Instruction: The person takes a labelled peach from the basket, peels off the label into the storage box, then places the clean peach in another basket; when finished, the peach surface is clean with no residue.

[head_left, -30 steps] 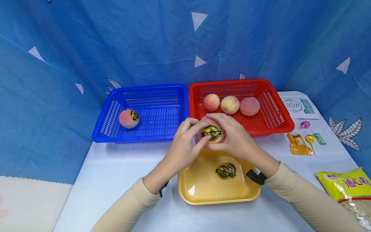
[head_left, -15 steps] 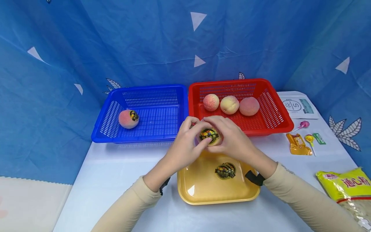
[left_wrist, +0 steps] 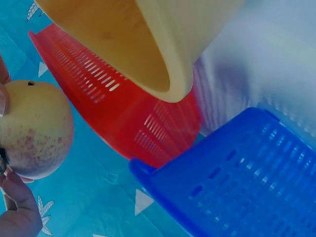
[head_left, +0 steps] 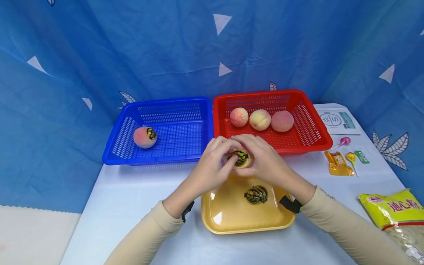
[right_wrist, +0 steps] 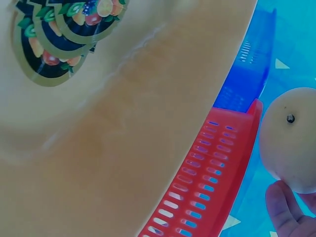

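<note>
My left hand (head_left: 208,163) and my right hand (head_left: 265,158) make two, around one peach (head_left: 244,164). I count five peaches: this one, one in the blue basket (head_left: 179,132) and three in the red basket (head_left: 265,140). So, two baskets, one tray (head_left: 228,217), two lollipops (head_left: 350,157), one orange packet (head_left: 341,169), one green packet (head_left: 362,157), one white packet (head_left: 331,119), one yellow bag (head_left: 387,211).

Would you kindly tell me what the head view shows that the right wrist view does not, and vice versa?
Only the head view shows a stickered peach in the blue basket, three peaches in the red basket, two lollipops and a yellow packet. Only the right wrist view shows a small dark spot on the held peach. Both show that peach, the stickered tray and, at least partly, both baskets.
</note>
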The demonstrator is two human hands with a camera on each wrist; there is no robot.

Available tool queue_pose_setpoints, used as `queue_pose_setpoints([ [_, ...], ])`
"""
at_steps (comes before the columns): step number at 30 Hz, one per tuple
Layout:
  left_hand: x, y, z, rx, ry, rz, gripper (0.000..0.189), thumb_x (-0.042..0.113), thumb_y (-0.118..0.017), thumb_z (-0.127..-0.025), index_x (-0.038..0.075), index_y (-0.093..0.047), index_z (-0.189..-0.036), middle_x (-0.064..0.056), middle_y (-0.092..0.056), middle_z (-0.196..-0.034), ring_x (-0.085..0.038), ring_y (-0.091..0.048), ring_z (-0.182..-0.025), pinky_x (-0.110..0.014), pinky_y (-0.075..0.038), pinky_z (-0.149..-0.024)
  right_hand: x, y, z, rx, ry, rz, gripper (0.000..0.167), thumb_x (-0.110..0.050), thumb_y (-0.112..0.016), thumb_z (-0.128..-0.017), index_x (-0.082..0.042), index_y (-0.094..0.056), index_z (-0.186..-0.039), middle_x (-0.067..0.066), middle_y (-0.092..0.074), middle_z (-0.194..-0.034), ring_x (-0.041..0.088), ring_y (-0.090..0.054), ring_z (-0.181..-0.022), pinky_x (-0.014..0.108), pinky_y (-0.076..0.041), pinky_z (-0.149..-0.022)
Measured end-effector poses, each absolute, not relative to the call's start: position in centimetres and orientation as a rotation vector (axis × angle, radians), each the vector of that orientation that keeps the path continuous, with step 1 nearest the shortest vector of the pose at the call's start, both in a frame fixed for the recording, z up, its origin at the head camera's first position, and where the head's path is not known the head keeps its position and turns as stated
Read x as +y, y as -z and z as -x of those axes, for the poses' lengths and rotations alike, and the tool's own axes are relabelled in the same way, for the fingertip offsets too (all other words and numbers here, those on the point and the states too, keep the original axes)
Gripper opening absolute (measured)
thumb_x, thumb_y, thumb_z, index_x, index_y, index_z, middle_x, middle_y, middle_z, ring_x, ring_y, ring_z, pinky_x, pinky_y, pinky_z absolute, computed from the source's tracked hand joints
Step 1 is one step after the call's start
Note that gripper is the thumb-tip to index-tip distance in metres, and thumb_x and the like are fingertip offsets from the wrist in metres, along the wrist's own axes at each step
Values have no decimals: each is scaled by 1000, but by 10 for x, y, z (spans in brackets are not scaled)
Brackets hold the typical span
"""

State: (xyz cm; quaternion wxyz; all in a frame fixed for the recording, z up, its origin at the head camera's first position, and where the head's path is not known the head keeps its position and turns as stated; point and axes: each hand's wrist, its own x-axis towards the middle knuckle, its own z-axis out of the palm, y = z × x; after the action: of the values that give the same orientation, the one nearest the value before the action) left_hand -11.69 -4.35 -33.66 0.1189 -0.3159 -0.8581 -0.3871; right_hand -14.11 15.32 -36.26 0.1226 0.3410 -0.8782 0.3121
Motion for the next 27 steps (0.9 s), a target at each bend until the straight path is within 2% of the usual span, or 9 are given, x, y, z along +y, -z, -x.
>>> queue_pose_setpoints([
  [4, -43, 335, 116, -2490, 1149, 947, 17, 2, -60, -95, 13, -72, -99, -1, -60, -93, -10, -51, -81, -20, -47, -70, 156, 364, 139, -2558, -913, -987, 78, -40, -88, -72, -15, -53, -138, -2, -60, -133, 16, -55, -117, 37, -47, -102],
  [7, -42, 334, 114, -2492, 1145, 953, 16, 2, -61, -94, 11, -74, -98, -2, -61, -95, -9, -53, -77, -18, -48, -67, 158, 364, 138, -2553, -915, -989, 80, -39, -89, -71, -15, -53, -138, 0, -60, -134, 18, -55, -119, 40, -47, -102],
  [16, -42, 329, 112, -2556, 1089, 979, 17, 2, -66, -91, 13, -73, -102, 0, -64, -95, -9, -53, -78, -19, -48, -68, 164, 363, 135, -2559, -910, -979, 81, -39, -89, -70, -16, -53, -139, 1, -59, -136, 21, -55, -121, 44, -46, -103],
  [21, -39, 328, 111, -2556, 1245, 962, 18, 0, -66, -91, 10, -72, -106, -2, -65, -99, -7, -57, -74, -17, -53, -65, 167, 361, 134, -2569, -907, -960, 80, -39, -88, -71, -17, -52, -139, -2, -59, -135, 18, -55, -120, 41, -47, -103],
  [27, -40, 328, 108, -2530, 1495, 884, 20, 3, -68, -90, 10, -72, -108, -1, -65, -97, -9, -55, -72, -21, -51, -61, 174, 357, 132, -2590, -917, -917, 82, -35, -90, -70, -18, -52, -140, -1, -59, -134, 18, -54, -121, 44, -47, -103],
])
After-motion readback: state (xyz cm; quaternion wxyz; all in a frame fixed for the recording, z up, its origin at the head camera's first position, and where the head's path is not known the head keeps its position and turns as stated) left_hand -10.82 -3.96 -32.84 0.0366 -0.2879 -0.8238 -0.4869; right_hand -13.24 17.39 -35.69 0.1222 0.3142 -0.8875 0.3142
